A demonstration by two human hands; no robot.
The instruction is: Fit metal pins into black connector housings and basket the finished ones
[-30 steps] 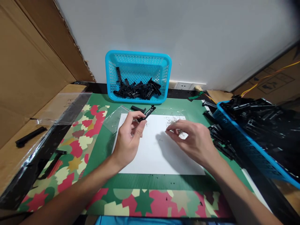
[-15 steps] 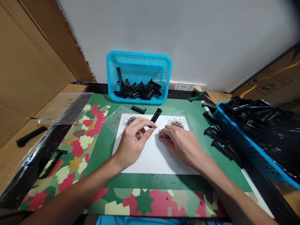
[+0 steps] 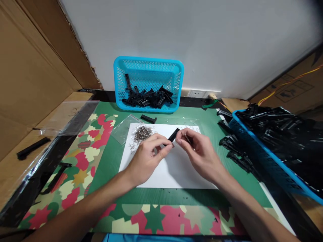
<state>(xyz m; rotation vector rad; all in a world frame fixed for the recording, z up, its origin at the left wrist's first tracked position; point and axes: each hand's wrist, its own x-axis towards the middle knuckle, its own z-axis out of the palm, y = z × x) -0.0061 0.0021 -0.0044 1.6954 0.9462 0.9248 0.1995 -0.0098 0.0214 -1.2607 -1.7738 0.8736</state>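
My left hand [image 3: 148, 158] pinches a narrow black plastic part [image 3: 173, 134] between thumb and fingertips, over a white sheet of paper [image 3: 164, 176]. At the far end of that part, the thumb and fingers of my right hand [image 3: 203, 153] are closed together. Whatever they pinch is too small or too hidden to make out. Beyond my left hand lies a heap of tiny metal pieces [image 3: 142, 133] on the paper. A second heap is mostly covered by my right hand.
Behind the paper a blue basket [image 3: 148, 61] holds several black parts. A larger blue basket [image 3: 267, 148], heaped with black parts, stands right, with loose ones [image 3: 237, 158] beside it. One black part [image 3: 148, 119] and a clear bag [image 3: 123, 129] lie near the paper.
My right hand has lifted from the right metal heap and come to the far end of the black part. My left hand has moved slightly right and nearer, uncovering the left heap.
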